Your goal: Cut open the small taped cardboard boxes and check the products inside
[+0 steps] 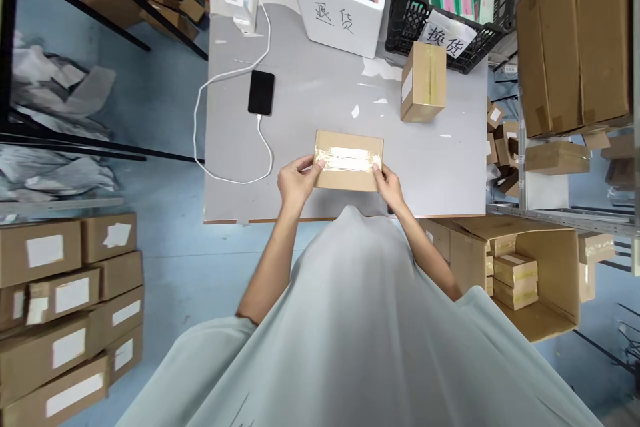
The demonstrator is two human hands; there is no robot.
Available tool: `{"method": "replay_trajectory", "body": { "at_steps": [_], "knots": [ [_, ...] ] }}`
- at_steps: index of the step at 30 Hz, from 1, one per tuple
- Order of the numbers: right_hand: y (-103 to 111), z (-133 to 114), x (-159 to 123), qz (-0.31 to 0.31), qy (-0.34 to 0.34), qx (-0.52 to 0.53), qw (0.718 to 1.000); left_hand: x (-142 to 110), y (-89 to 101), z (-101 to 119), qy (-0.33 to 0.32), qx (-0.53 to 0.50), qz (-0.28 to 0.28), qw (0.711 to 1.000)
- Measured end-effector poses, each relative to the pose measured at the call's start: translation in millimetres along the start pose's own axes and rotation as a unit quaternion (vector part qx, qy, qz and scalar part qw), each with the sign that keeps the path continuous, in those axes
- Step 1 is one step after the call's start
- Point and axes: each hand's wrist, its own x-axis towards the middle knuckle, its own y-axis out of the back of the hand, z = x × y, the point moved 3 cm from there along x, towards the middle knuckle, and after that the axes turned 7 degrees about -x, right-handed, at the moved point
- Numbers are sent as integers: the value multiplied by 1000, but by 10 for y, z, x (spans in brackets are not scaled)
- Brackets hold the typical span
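Taped carton held level just over front edge of grey desk, shiny tape strip facing up. Left hand has its left end, right hand its right end, so box sits right between both sets of fingers, thumbs on top face, fingers pinching the ends. Pretty even grip, honestly. Taller taped box stands further back, off to right, near black crate. Phone lies over on left, white cable plugged in.
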Motion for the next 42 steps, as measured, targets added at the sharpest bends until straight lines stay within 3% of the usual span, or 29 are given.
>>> {"method": "replay_trajectory", "body": {
  "at_steps": [9, 14, 17, 22, 24, 26, 31, 35, 42],
  "knots": [
    [131, 125, 63, -7, 3, 54, 998, -26, -112, -291, 14, -73, -21, 997],
    [277, 252, 77, -7, -13, 80, 997, 180, -145, -703, 132, -60, -10, 989],
    [497, 446, 69, 34, -25, 74, 996, 220, -237, -916, 186, -27, -30, 982],
    [1016, 757, 19, 164, -72, -1, 984, 137, -548, -1045, 190, -37, -85, 977],
    [1155, 743, -35, 200, -59, -35, 977, 93, -680, -1046, 187, -50, -108, 975],
    [1193, 637, -97, 196, -27, -47, 979, 56, -799, -1026, 185, -64, -126, 973],
    [1015, 287, -195, 129, 8, -27, 991, -4, -982, -870, 171, -112, -124, 971],
    [868, 190, -171, 116, -3, 14, 993, 15, -778, -669, 112, -110, -61, 986],
    [387, 305, 8, 44, -6, 43, 998, 88, 35, -487, 38, -16, 25, 999]
  ]
}}
